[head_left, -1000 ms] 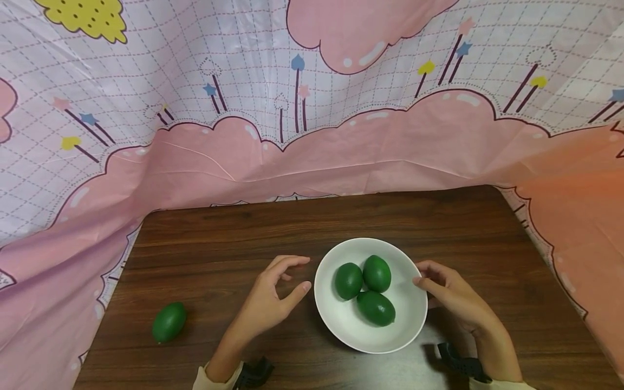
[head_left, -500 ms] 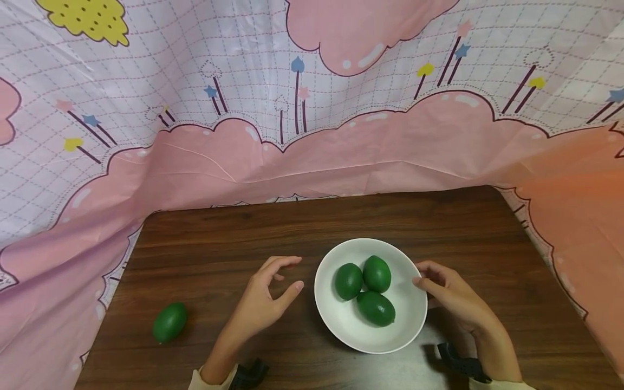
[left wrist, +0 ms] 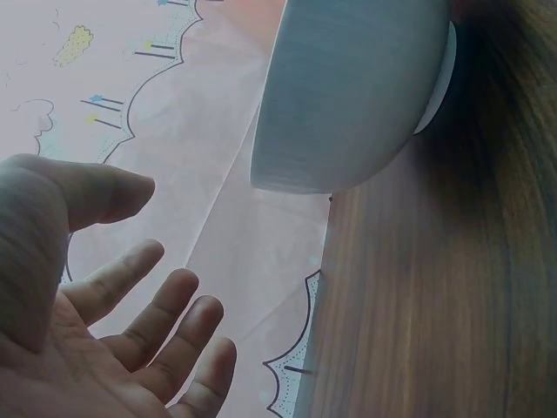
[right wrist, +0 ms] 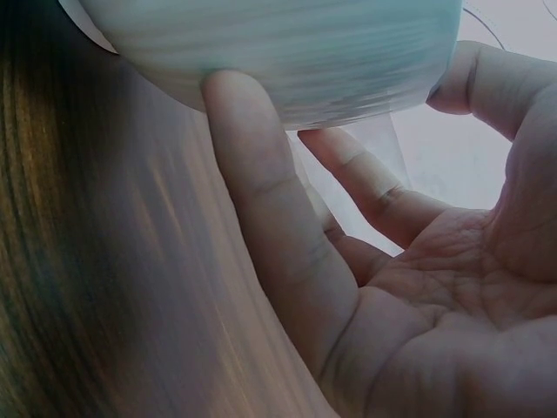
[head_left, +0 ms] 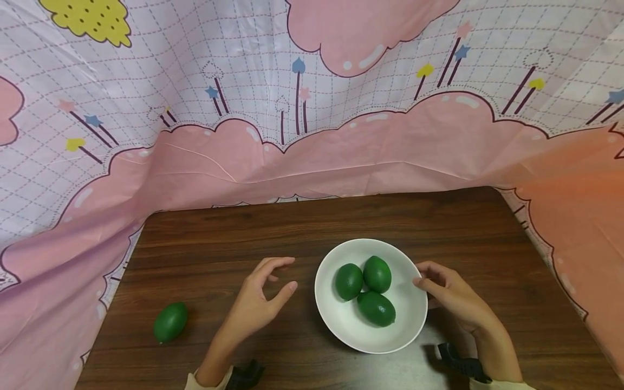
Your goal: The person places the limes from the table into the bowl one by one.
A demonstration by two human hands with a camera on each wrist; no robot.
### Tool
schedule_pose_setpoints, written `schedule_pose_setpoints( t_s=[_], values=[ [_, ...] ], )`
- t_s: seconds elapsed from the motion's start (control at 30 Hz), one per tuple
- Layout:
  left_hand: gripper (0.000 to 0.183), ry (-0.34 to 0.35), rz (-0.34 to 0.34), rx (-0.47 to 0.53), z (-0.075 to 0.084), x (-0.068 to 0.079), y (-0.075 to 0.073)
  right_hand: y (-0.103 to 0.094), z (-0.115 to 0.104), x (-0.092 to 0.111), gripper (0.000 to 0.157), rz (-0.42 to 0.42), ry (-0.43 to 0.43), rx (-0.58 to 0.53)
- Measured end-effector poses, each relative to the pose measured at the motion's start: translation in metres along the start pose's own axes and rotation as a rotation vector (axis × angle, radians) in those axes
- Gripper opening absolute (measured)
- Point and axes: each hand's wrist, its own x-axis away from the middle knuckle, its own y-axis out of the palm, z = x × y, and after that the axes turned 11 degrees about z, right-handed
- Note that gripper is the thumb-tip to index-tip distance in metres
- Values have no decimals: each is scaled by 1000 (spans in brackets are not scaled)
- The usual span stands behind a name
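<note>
A white bowl (head_left: 341, 330) stands on the table right of centre, with three green limes inside: a left lime (head_left: 348, 281), an upper right lime (head_left: 377, 274) and a lower lime (head_left: 376, 309). My right hand (head_left: 453, 295) holds the bowl's right rim, thumb over the edge and fingers against the outer wall; the right wrist view shows its fingertips (right wrist: 235, 96) at the bowl's side. To the left of the bowl, my left hand (head_left: 258, 295) hovers with fingers loosely bent and nothing between them. In the left wrist view a gap separates it from the bowl (left wrist: 348, 96).
Another green lime (head_left: 170, 323) lies alone on the dark wooden table (head_left: 234, 233), at the left. A patterned pink and white cloth (head_left: 312, 157) hangs behind the table and along both sides. Black bands (head_left: 463, 363) circle both wrists.
My left hand has drawn away from the bowl, leftward. The right hand stays at the rim, and the bowl and limes keep their places.
</note>
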Motion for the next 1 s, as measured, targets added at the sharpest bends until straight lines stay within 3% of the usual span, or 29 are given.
schedule_pose_setpoints(
  t_s=[0.2,1.0],
  values=[
    [41,-35,-1,-8,0,1,-4,1,-1,-1,44,-3,-3,-9],
    [44,-41,9,-47,-5,4,-10,1,1,-2,44,10,21,8]
  ],
)
